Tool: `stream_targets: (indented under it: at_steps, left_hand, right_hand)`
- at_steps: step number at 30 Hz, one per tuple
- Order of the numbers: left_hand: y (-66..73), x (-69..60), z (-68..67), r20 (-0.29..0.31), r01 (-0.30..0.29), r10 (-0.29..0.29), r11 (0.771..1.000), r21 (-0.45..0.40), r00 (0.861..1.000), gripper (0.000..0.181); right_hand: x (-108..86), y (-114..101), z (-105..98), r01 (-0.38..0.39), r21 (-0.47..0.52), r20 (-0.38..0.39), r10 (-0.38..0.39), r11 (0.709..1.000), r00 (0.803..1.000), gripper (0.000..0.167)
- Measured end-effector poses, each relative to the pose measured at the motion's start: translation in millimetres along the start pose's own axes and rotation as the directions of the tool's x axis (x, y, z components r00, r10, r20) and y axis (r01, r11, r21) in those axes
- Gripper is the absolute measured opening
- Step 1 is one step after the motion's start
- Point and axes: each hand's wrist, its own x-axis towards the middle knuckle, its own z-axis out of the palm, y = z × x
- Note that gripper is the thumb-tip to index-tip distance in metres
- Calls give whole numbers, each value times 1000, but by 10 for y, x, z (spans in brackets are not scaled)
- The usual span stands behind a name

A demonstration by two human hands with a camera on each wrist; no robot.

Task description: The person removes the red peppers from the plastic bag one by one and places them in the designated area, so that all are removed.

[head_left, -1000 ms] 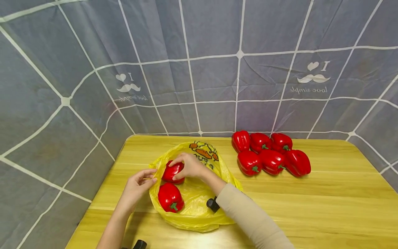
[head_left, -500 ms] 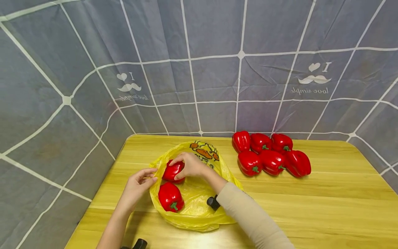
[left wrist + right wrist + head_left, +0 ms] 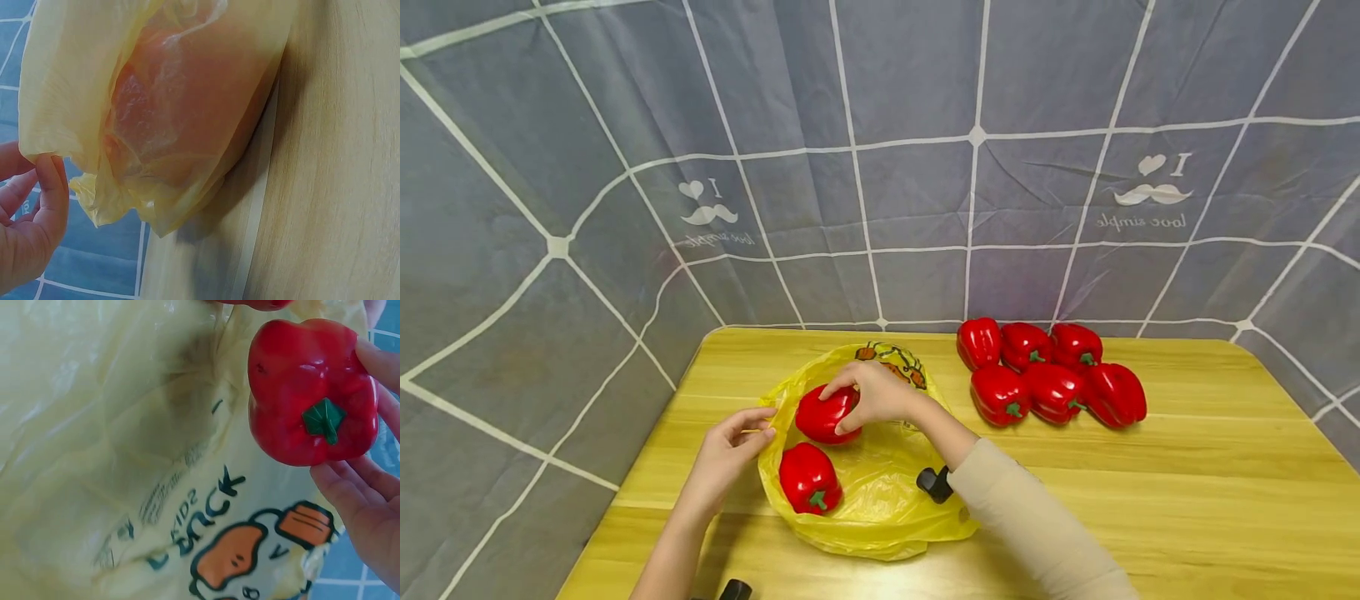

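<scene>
A yellow plastic bag (image 3: 880, 492) with a printed duck lies spread and gaping on the table. My left hand (image 3: 730, 454) pinches its left rim between thumb and fingers, as the left wrist view also shows at the bag's edge (image 3: 62, 112). Inside the mouth, my right hand (image 3: 880, 396) grips a red bell pepper (image 3: 820, 417) from above; its green stem faces the right wrist camera, where the pepper (image 3: 306, 381) fills the upper right. Another red bell pepper (image 3: 808, 477) rests in the bag nearer the front, stem toward me.
Several more red bell peppers (image 3: 1056, 392) sit grouped on the wooden table (image 3: 1150, 508) at the back right. A grey curtain (image 3: 917, 192) with white grid lines hangs behind and at the sides. A black wrist mount (image 3: 934, 483) is near the right sleeve.
My right hand has moved slightly to the right with the bell pepper, which now shows more of itself away from the bag's left wall. My left hand stays at the rim.
</scene>
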Motion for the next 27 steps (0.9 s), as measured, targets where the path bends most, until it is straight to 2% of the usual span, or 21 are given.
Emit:
stream_targets:
  at_steps: [6, 16, 27]
  left_hand:
    - [-4, -18, -10, -1, 1, -1, 1000, -8, 1000, 32]
    - [-19, -9, -2, 7, 6, -6, 1000, 2, 1000, 32]
    - [-21, 10, -5, 20, 15, -16, 1000, 15, 1000, 33]
  right_hand:
    - [-178, -4, -84, 5, 30, -11, -5, 1000, 1000, 37]
    - [-399, 52, -183, 21, 107, -86, -12, 994, 996, 39]
    - [-651, -19, -335, -16, 222, -131, 46, 975, 990, 38]
